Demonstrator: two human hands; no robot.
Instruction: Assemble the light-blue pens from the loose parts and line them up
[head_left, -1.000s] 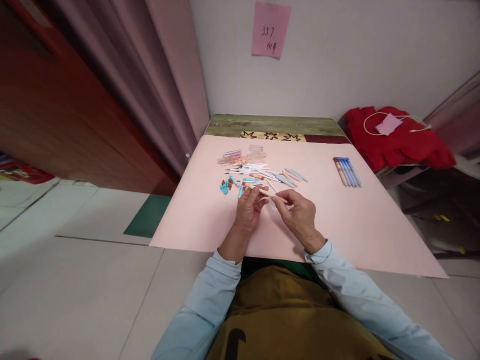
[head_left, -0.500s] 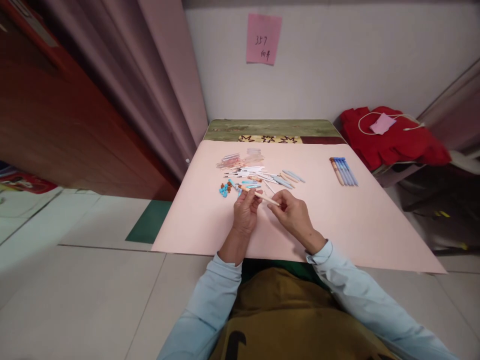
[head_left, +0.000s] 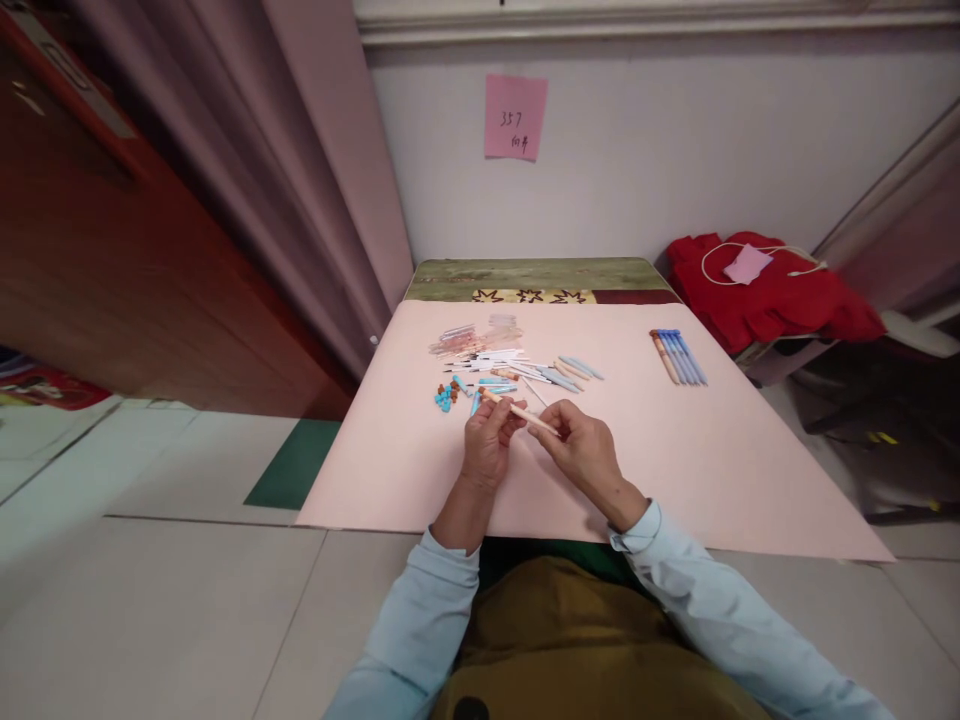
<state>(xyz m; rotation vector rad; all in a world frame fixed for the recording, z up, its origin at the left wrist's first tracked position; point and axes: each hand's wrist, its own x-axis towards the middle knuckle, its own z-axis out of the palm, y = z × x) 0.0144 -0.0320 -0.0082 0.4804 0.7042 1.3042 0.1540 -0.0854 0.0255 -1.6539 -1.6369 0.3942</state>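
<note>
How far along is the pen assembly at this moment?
Done: a row of assembled pens lies apart on the right of the pink sheet. In hand: the left hand and right hand hold one beige pen between them. Left: a pile of loose pen parts ahead of the hands.

matt pink paper sheet (head_left: 675,480) covers the table; smooth plastic pen barrel (head_left: 521,412); red cloth heap (head_left: 772,295); glossy floor tiles (head_left: 150,600)

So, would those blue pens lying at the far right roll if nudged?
Probably: the blue pens look slim and round, lying side by side on the flat pink sheet. Likely stiff and light, easy to lift singly.
</note>
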